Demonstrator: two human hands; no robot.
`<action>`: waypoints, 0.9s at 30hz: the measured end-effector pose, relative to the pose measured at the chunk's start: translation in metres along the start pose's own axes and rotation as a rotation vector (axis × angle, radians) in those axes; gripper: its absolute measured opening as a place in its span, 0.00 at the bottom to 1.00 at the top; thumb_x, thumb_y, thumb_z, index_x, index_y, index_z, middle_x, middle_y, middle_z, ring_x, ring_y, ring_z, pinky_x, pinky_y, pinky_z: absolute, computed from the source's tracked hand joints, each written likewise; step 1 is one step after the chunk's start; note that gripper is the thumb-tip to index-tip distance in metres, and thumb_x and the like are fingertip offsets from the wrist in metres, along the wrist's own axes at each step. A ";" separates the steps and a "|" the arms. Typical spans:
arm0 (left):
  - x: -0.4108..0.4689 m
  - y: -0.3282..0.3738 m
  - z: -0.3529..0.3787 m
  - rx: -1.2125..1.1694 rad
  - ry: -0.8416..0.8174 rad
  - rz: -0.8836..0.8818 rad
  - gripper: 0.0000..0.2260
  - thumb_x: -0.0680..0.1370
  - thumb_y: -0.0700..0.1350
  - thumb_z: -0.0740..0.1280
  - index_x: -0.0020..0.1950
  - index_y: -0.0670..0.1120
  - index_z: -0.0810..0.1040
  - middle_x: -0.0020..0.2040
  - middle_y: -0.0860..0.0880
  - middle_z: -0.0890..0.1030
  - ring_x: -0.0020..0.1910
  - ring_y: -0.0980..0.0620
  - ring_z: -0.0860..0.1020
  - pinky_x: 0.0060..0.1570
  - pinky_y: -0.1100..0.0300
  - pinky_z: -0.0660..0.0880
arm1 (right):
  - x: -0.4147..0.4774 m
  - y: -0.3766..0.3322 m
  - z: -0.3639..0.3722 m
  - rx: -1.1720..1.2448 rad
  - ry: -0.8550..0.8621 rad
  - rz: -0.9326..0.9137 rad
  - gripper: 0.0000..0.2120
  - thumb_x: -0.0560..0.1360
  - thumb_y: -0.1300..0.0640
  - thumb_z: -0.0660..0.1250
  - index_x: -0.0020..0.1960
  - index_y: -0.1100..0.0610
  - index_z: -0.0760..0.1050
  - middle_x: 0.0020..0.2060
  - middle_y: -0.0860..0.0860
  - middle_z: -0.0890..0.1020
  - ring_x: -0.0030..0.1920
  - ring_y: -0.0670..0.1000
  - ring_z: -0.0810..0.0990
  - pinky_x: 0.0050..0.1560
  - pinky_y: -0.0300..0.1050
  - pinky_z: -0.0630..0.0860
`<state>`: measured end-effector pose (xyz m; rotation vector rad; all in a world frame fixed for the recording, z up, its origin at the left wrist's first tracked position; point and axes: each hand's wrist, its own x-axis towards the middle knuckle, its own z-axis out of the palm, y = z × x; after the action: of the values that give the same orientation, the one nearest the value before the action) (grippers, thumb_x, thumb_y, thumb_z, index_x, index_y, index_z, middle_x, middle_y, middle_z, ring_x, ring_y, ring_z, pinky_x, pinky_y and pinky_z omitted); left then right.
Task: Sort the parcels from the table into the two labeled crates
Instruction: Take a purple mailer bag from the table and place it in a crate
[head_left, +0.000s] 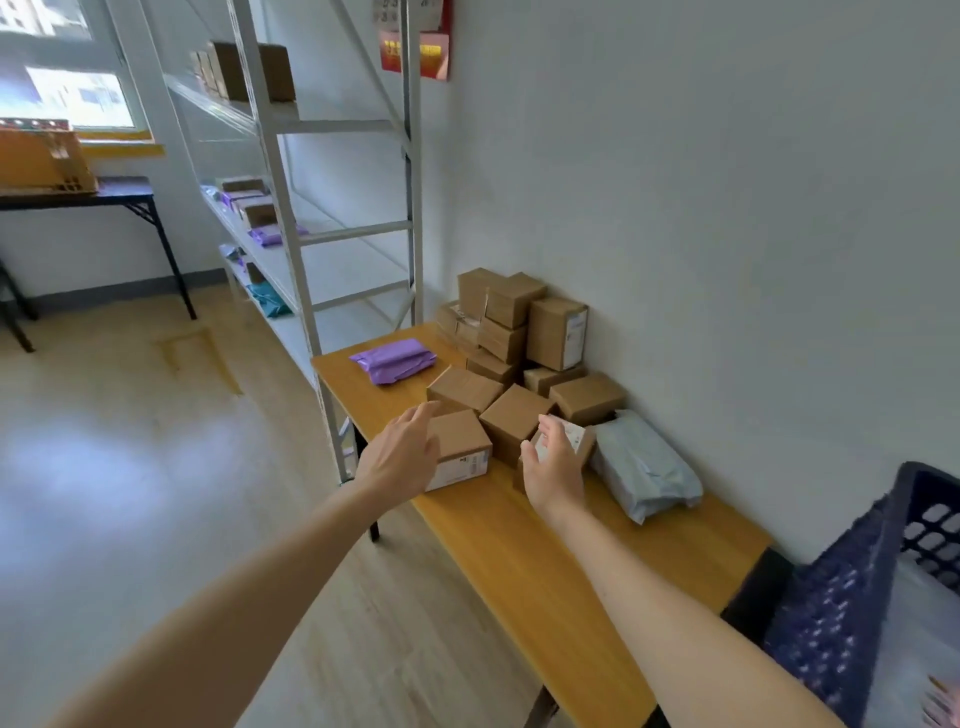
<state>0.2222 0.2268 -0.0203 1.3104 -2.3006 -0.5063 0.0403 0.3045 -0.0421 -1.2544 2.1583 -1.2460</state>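
Note:
Several brown cardboard parcels (514, 332) are piled against the wall on the wooden table (545, 561). A purple mailer bag (393, 359) lies at the far left of the table and a grey mailer bag (641, 465) lies to the right. My left hand (402, 454) is open, its fingers straight, just left of a small labelled box (465, 449); whether it touches the box I cannot tell. My right hand (553, 467) is open with relaxed fingers over another small box (579, 439). A dark blue perforated crate (852, 597) stands at the lower right.
A white metal shelf rack (291, 208) with more parcels stands beyond the table's far end. A dark folding table (104, 195) carrying an orange crate (41, 161) stands by the window at the far left. Pale wooden floor (130, 441) lies to the left.

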 end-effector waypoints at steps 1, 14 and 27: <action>0.007 -0.012 0.002 -0.003 -0.011 -0.011 0.21 0.82 0.44 0.59 0.75 0.50 0.62 0.72 0.48 0.69 0.67 0.47 0.71 0.56 0.55 0.72 | 0.010 0.000 0.012 -0.011 -0.014 0.003 0.21 0.82 0.56 0.58 0.74 0.55 0.62 0.72 0.53 0.69 0.72 0.52 0.67 0.67 0.45 0.68; 0.175 -0.158 -0.005 0.107 -0.127 -0.088 0.21 0.82 0.45 0.59 0.75 0.51 0.63 0.70 0.48 0.71 0.60 0.45 0.75 0.55 0.47 0.76 | 0.180 -0.019 0.151 0.075 -0.115 0.079 0.21 0.82 0.56 0.58 0.74 0.54 0.62 0.72 0.53 0.69 0.70 0.52 0.69 0.60 0.41 0.69; 0.273 -0.276 0.024 0.019 -0.251 -0.120 0.24 0.81 0.43 0.60 0.76 0.51 0.59 0.71 0.44 0.70 0.65 0.42 0.72 0.58 0.43 0.75 | 0.254 -0.014 0.271 0.041 -0.170 0.215 0.19 0.81 0.60 0.59 0.72 0.56 0.63 0.69 0.54 0.69 0.66 0.52 0.72 0.59 0.44 0.72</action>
<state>0.2810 -0.1414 -0.1289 1.4746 -2.4402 -0.7274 0.0858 -0.0486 -0.1491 -1.0401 2.0708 -1.0517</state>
